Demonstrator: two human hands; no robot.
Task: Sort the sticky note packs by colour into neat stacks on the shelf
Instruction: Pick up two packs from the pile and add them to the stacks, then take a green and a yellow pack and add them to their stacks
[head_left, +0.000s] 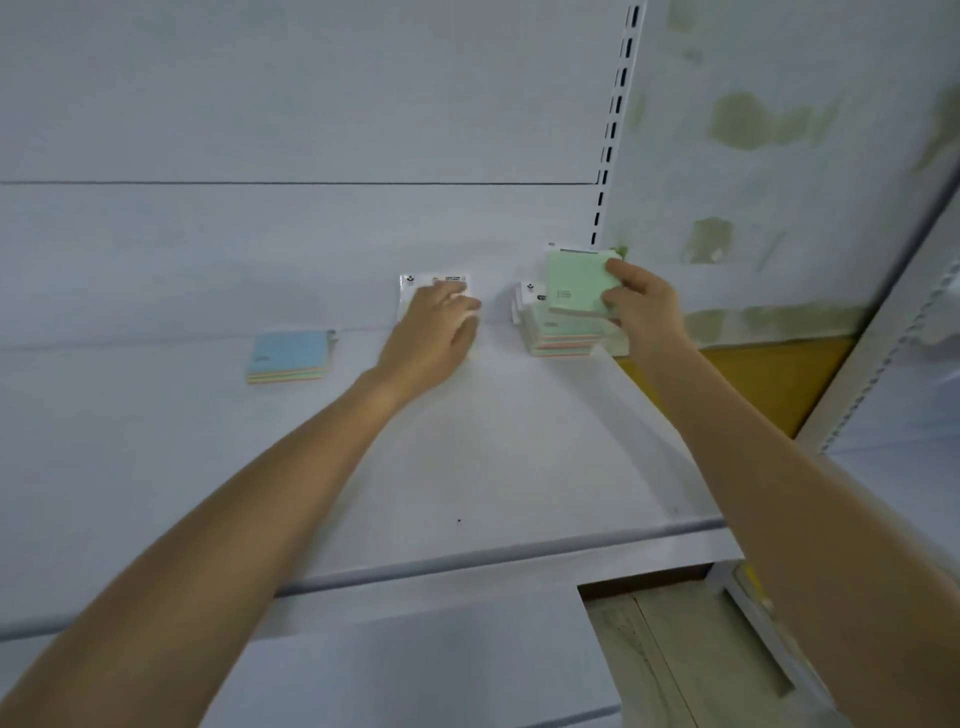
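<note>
Green pack is pinched by R hand over right stack; L hand is laid on white pack, grip unclear tbh.

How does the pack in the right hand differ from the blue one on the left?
The held pack has a green top; the blue pack a blue one. The held pack is lifted and tilted, pinched by the right hand above a stack; the blue pack lies flat on the shelf, alone. Both are square pads.
</note>
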